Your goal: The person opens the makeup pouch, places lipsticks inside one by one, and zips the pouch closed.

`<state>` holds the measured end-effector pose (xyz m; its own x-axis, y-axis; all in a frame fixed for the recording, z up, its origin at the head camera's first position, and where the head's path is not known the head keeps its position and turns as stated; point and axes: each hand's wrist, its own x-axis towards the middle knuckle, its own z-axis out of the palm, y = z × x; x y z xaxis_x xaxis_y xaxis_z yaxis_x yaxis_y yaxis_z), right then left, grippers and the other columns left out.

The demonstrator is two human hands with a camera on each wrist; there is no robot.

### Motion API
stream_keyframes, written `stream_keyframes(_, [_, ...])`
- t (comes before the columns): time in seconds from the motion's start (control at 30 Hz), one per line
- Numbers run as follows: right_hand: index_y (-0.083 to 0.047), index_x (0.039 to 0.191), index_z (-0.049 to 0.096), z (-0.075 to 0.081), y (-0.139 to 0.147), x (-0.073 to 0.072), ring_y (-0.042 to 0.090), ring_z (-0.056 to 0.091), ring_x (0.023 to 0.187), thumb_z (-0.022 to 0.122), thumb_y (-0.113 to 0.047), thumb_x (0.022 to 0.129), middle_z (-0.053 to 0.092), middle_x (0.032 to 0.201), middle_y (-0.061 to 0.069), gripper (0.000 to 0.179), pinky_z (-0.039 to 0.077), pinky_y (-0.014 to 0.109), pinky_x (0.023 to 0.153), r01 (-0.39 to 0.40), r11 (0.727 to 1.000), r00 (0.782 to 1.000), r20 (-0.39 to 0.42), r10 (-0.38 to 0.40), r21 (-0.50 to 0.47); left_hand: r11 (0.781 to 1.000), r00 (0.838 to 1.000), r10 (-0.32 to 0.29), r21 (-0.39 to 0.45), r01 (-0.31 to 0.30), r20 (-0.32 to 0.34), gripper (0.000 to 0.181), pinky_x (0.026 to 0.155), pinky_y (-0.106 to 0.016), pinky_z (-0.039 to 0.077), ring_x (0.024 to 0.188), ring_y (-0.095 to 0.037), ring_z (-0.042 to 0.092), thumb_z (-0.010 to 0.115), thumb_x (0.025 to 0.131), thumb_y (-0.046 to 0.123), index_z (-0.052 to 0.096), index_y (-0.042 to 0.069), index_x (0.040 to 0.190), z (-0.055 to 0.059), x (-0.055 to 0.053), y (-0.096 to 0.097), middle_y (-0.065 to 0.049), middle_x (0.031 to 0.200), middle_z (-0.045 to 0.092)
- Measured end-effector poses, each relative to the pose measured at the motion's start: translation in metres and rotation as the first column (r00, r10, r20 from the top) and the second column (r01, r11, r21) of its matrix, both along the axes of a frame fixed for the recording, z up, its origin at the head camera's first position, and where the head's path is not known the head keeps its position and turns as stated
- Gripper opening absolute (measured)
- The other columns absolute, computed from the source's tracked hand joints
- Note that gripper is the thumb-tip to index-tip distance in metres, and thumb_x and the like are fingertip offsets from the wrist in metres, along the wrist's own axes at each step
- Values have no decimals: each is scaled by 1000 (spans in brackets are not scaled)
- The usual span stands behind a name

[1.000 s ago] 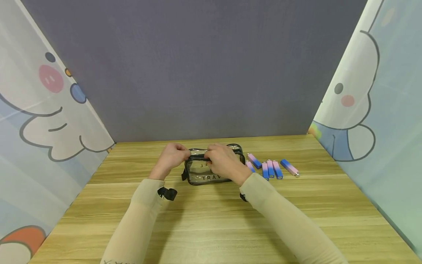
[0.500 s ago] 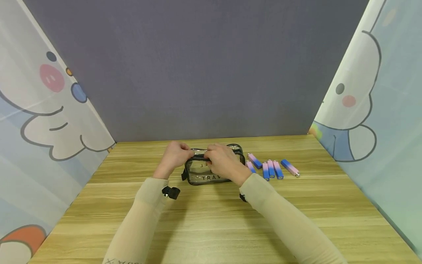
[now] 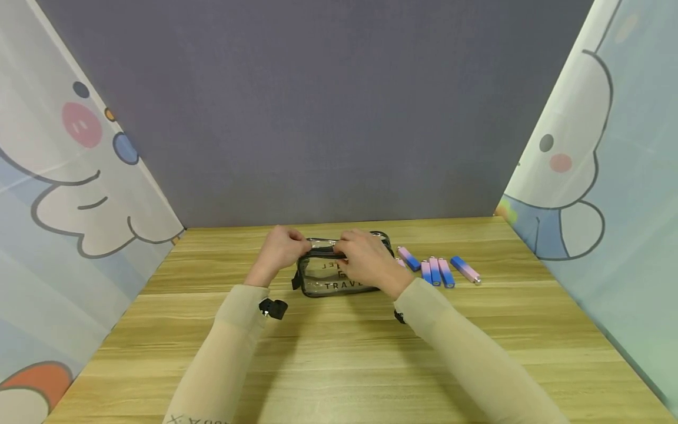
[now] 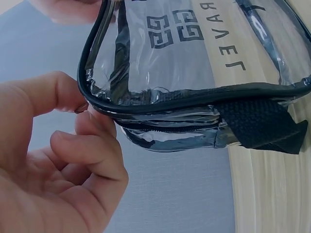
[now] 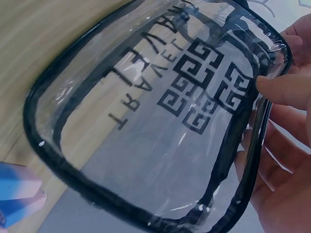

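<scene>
A clear pouch point(image 3: 320, 275) with black piping and the word TRAVEL stands upright on the wooden table. At its upper left corner, my left hand point(image 3: 278, 250) pinches the top edge between thumb and forefinger; the left wrist view shows these fingers point(image 4: 90, 114) right at the corner, beside the zipper point(image 4: 170, 127). My right hand point(image 3: 365, 259) grips the pouch's top edge near the middle, its thumb point(image 5: 282, 91) on the front panel and the other fingers behind. A black fabric tab point(image 4: 265, 124) sticks out from the pouch's side.
Several pink-to-blue sticks point(image 3: 446, 272) with small metal ends lie right of the pouch, one of them point(image 3: 466, 270) farther right. A grey panel point(image 3: 339, 118) rises behind the table point(image 3: 339, 365). Cartoon-printed curtains point(image 3: 561, 129) hang at both sides.
My right hand has slid a little to the right along the pouch's top edge, uncovering more of the print. My left hand moved slightly right early on, then stayed at the corner.
</scene>
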<state>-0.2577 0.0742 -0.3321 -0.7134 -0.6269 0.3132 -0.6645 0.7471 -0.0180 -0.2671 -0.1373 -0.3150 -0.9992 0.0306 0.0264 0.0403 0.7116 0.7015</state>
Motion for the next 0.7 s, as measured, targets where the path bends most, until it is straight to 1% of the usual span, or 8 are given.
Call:
stream_keyframes(0.1, [-15,102,76,-1,5,1,19,59,91,76,-22,92,66,102,1,12,51,36,84,5,1000,1000,-20,-5,-10,1000,1000,1,-2,-1,10,20,63,-33,44,79,-24,55,67,89,21,78,6,97,0,0,1,-9,99,70])
stream_keyframes(0.23, [-13,100,76,-3,7,1,20,60,91,77,-19,91,66,101,1,11,51,36,85,-8,1000,999,-44,7,-26,1000,1000,1,4,-1,17,20,63,-33,44,79,-23,55,67,89,21,78,7,97,-1,-1,2,-9,101,70])
stream_keyframes(0.43, [-15,96,77,-7,7,-1,17,59,87,79,-16,89,68,98,-1,8,51,35,83,-40,999,996,-82,36,-37,1000,1000,-3,0,3,8,20,61,-32,43,76,-22,54,68,90,21,77,6,98,-1,-2,3,-10,99,70])
stream_keyframes(0.53, [-15,95,77,-9,7,-2,17,59,86,80,-16,89,69,97,-2,7,51,34,82,-53,997,994,-101,48,-50,1000,1000,-5,-3,5,6,18,60,-32,41,72,-21,52,68,92,21,77,5,95,-1,-1,4,-10,97,69])
stream_keyframes(0.7, [-15,95,77,-10,7,-2,17,60,88,79,-15,89,70,98,-2,6,52,35,83,-59,996,993,-106,52,-63,1000,1000,-10,-11,11,9,17,60,-33,40,72,-21,51,68,93,21,76,5,94,-1,0,5,-10,97,67])
